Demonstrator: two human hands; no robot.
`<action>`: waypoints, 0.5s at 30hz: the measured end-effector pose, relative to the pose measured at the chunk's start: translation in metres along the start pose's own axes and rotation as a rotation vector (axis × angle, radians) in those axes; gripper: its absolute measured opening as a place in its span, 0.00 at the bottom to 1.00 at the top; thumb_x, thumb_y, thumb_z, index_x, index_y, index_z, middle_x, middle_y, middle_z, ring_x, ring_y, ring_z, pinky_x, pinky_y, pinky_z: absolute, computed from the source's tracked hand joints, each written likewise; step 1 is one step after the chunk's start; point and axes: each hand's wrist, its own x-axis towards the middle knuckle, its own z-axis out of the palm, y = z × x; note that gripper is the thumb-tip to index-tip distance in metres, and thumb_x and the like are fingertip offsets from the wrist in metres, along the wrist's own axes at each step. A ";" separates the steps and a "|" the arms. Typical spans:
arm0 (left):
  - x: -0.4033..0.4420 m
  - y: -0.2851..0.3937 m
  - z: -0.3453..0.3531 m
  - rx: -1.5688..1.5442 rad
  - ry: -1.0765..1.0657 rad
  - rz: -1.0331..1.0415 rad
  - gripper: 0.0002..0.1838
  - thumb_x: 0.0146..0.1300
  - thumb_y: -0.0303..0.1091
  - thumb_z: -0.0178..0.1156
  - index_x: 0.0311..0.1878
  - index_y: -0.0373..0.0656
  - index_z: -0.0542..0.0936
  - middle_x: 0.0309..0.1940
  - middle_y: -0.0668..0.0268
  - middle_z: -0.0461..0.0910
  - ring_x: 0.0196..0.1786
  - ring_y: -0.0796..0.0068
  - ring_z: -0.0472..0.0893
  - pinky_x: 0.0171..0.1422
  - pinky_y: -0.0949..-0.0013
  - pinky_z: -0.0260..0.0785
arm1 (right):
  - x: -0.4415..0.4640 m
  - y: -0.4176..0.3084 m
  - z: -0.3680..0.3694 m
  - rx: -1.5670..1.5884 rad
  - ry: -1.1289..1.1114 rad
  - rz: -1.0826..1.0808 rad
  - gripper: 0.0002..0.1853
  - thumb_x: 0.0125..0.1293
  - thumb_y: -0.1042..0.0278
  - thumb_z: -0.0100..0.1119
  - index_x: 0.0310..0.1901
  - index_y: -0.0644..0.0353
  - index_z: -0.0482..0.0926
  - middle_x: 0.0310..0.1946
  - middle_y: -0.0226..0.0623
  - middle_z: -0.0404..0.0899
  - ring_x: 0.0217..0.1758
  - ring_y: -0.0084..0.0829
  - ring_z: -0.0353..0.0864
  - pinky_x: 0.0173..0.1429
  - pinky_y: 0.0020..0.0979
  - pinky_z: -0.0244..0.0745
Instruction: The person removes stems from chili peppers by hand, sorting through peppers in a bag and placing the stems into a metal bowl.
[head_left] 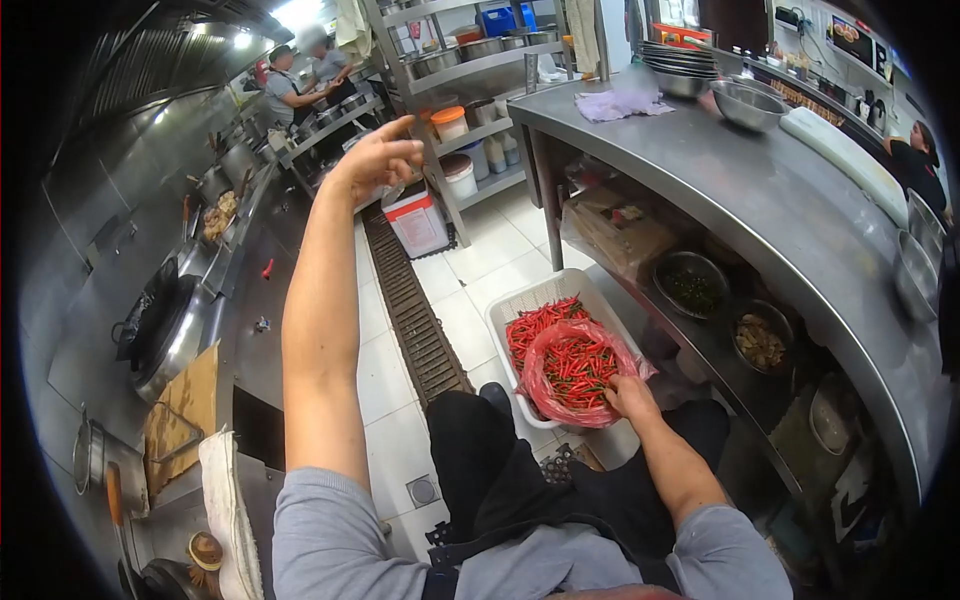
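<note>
I saw the left hand [380, 162] raised, fingers loosely open; the right hand [630, 398] touched red chillies [572, 362] in a plastic bag [568, 413] (whether its fingers gripped any, I couldn't tell).

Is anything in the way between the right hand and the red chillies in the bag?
Nothing visible is. The right hand is at the edge of the open bag, right beside the red chillies.

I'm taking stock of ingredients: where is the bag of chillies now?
In the head view, a little below and right of centre, the bag sits in the white basket, with loose chillies beyond it and the right hand at its edge.
</note>
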 end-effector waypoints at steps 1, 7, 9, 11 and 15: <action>0.007 -0.005 -0.004 0.065 0.069 -0.062 0.38 0.60 0.36 0.63 0.73 0.42 0.61 0.24 0.71 0.77 0.20 0.84 0.73 0.21 0.78 0.59 | 0.000 -0.001 0.001 0.003 0.018 -0.010 0.12 0.59 0.61 0.58 0.37 0.61 0.81 0.32 0.50 0.82 0.39 0.52 0.82 0.46 0.47 0.76; 0.006 -0.038 0.070 0.530 -0.314 0.065 0.29 0.57 0.31 0.61 0.64 0.40 0.73 0.23 0.70 0.77 0.21 0.82 0.74 0.21 0.76 0.62 | -0.001 0.007 0.016 0.078 0.127 -0.073 0.11 0.57 0.60 0.59 0.34 0.58 0.81 0.29 0.50 0.81 0.35 0.50 0.82 0.41 0.47 0.77; -0.023 0.002 0.119 0.341 -0.538 0.212 0.32 0.56 0.28 0.61 0.67 0.40 0.70 0.26 0.70 0.78 0.23 0.83 0.75 0.25 0.78 0.64 | -0.004 0.009 0.022 0.060 0.148 -0.069 0.10 0.58 0.61 0.59 0.35 0.58 0.82 0.32 0.50 0.82 0.36 0.50 0.83 0.42 0.45 0.78; -0.051 0.036 0.169 0.132 -0.748 0.388 0.36 0.56 0.25 0.61 0.71 0.41 0.65 0.29 0.70 0.78 0.26 0.84 0.75 0.28 0.78 0.67 | -0.018 0.000 0.009 0.128 0.213 -0.125 0.11 0.59 0.61 0.59 0.37 0.58 0.82 0.34 0.50 0.82 0.39 0.50 0.83 0.45 0.45 0.78; -0.120 0.125 0.245 0.007 -1.052 0.866 0.43 0.59 0.24 0.61 0.76 0.44 0.54 0.29 0.69 0.78 0.27 0.84 0.75 0.33 0.76 0.71 | -0.028 0.006 0.007 0.097 0.326 -0.099 0.11 0.60 0.61 0.58 0.37 0.59 0.80 0.32 0.51 0.81 0.38 0.52 0.81 0.43 0.47 0.76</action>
